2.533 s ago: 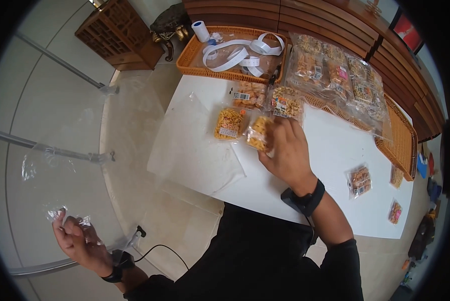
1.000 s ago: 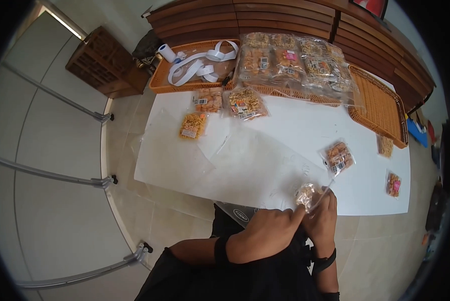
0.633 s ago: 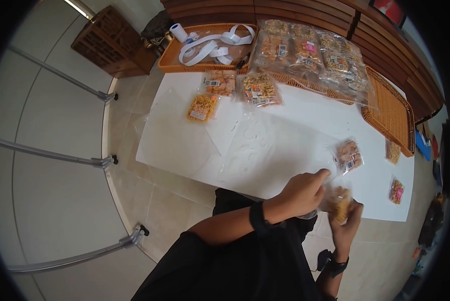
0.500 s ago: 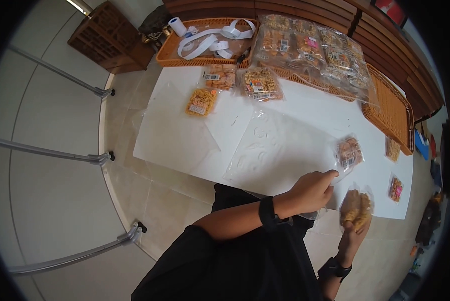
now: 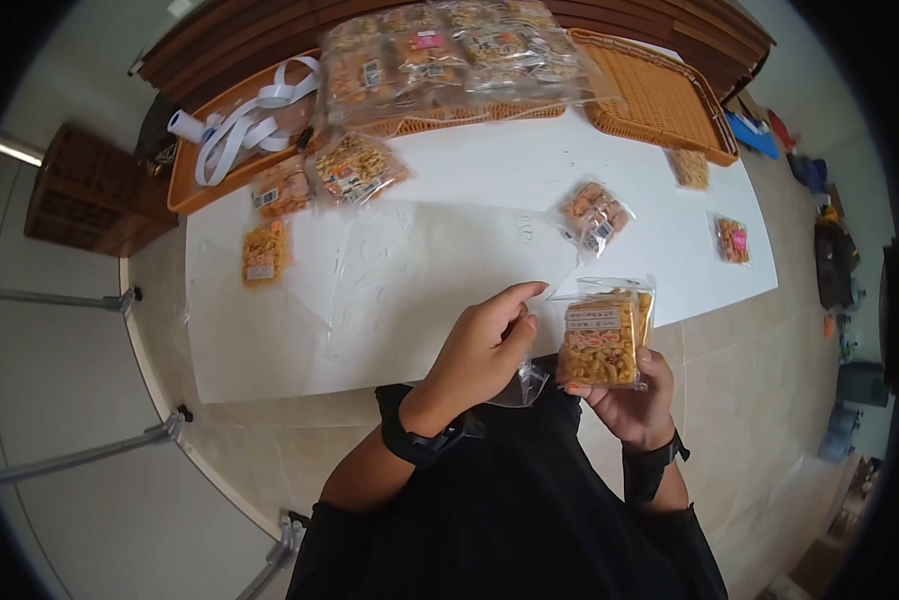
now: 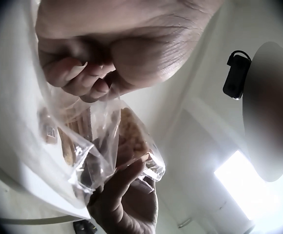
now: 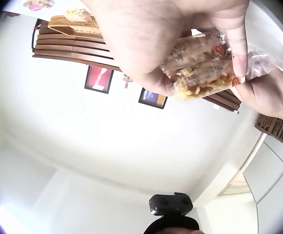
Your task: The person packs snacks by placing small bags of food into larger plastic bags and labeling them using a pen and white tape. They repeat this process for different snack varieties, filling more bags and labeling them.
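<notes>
Two clear packets of yellow snacks (image 5: 601, 345) are gripped together in the right hand (image 5: 634, 402), the front one showing a white label. To their left, the left hand (image 5: 477, 352) has its fingers curled round clear plastic film (image 5: 519, 388), part of which hangs below it over the dark clothing. Film also stretches from the left hand (image 6: 122, 48) towards the packet (image 6: 131, 134) in the left wrist view. Seen from the right wrist, the packets (image 7: 200, 80) lie edge-on between the right hand's (image 7: 166, 34) fingers and thumb, with the left hand (image 7: 273, 92) close by.
Flat clear bags (image 5: 419, 290) cover part of the white table (image 5: 489, 175). Other packets lie around, including a pink-labelled one (image 5: 732, 241). Behind are a basket with white label strips (image 5: 231, 140), heaped bagged packets (image 5: 449, 60) and a wicker tray (image 5: 659, 95).
The right hand has taken the yellow packets from the table's far side to the near edge and turned their label upward. The left hand has come in from the far left to beside them.
</notes>
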`<state>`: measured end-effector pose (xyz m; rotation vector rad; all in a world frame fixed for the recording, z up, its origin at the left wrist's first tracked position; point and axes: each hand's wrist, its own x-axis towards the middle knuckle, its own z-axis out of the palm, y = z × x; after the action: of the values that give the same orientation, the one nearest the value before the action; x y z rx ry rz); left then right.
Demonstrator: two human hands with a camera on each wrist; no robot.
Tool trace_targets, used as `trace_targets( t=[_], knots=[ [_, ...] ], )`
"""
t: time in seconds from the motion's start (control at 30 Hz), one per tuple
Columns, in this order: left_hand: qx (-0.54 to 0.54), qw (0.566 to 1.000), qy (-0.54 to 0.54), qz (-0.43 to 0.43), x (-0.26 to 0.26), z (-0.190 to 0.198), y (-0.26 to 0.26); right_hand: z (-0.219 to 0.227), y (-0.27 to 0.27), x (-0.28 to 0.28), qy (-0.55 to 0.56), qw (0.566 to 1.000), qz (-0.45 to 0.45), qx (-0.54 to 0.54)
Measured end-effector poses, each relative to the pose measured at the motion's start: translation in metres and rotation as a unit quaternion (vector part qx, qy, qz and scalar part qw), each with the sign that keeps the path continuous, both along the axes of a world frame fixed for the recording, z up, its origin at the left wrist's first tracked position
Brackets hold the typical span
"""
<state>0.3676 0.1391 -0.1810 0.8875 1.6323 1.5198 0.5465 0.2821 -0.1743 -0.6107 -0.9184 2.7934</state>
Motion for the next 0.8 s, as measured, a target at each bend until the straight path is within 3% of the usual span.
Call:
trace_targets(
  t=[0.17,0.33,0.4,0.6,0.7,0.8],
  knots=[
    [-0.02,0.999,0.036,-0.004,0.004,0.015,0.003,0.008,-0.013,-0.007,-0.055,0.986,-0.067,0.14],
    [-0.01,0.999,0.046,0.003,0.012,0.017,0.004,0.011,-0.002,-0.007,-0.036,0.988,-0.08,0.125],
    [-0.017,0.998,0.06,0.003,0.014,0.02,0.004,0.007,0.002,-0.008,-0.052,0.971,-0.057,0.224],
    [0.021,0.986,0.162,0.024,0.014,0.035,0.007,-0.015,0.013,-0.01,-0.066,0.891,-0.004,0.449],
    [0.007,0.982,0.189,0.012,0.011,0.044,0.006,-0.004,0.018,-0.016,-0.112,0.794,0.006,0.597],
    [-0.015,0.986,0.166,0.026,0.006,0.036,0.008,-0.001,0.022,-0.017,-0.11,0.76,-0.015,0.64]
  ],
)
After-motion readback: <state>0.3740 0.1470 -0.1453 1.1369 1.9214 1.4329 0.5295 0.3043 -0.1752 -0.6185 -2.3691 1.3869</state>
